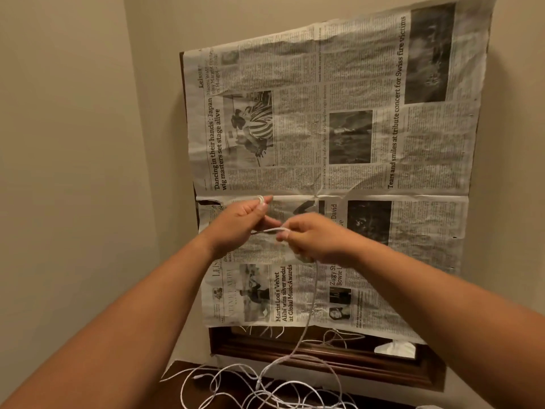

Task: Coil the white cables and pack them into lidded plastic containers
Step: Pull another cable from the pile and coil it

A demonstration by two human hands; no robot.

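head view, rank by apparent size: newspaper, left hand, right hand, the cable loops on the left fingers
1. newspaper, by far largest.
2. left hand and right hand: look alike, not ranked.
3. cable loops of the white cable both hands hold: smallest.

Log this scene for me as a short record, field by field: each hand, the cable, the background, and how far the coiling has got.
left hand: raised, pinches small loops of cable at its fingertips
right hand: grips the strand stretched between the hands
white cable: hangs from the right hand down to the pile below
tangle: loose, uncoiled, at the bottom of the view
background: newspaper covering a dark wooden frame on the wall
progress: only a few loops made; most cable lies loose
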